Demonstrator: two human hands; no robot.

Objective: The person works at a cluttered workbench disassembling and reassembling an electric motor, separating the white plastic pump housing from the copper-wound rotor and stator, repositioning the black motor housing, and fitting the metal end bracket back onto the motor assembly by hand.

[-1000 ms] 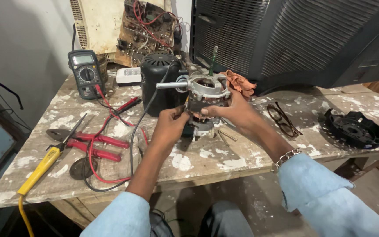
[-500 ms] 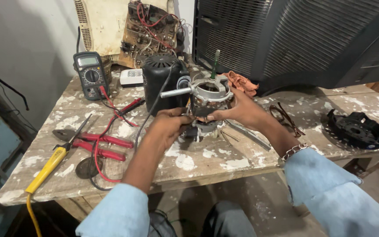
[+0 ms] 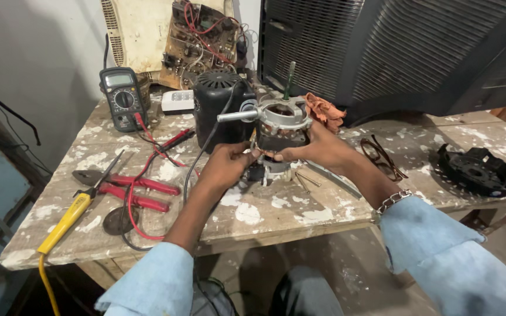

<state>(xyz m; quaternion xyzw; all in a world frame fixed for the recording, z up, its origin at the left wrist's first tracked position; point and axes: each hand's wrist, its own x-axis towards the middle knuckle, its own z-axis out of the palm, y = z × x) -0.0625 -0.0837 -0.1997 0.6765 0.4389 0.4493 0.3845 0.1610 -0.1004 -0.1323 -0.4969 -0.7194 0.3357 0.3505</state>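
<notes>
A small electric motor (image 3: pixel 279 120) with a silver metal frame and a shaft sticking out to the left stands upright at the middle of the paint-stained wooden table (image 3: pixel 300 213). My left hand (image 3: pixel 229 161) pinches at its lower left side with the fingertips. My right hand (image 3: pixel 317 149) wraps around the motor's right side and holds it steady. A black motor housing (image 3: pixel 215 105) stands just behind, touching the motor.
A multimeter (image 3: pixel 121 96) with red leads, red-handled pliers (image 3: pixel 130 193) and a yellow-handled tool (image 3: pixel 68 216) lie at the left. Behind are a circuit board (image 3: pixel 197 38) and a large dark slatted casing (image 3: pixel 393 47). Glasses (image 3: pixel 382 158) and a black round cover (image 3: pixel 478 169) lie at the right.
The view has shifted slightly. Both hands stay on the motor, the left fingers having moved up closer against its lower left side.
</notes>
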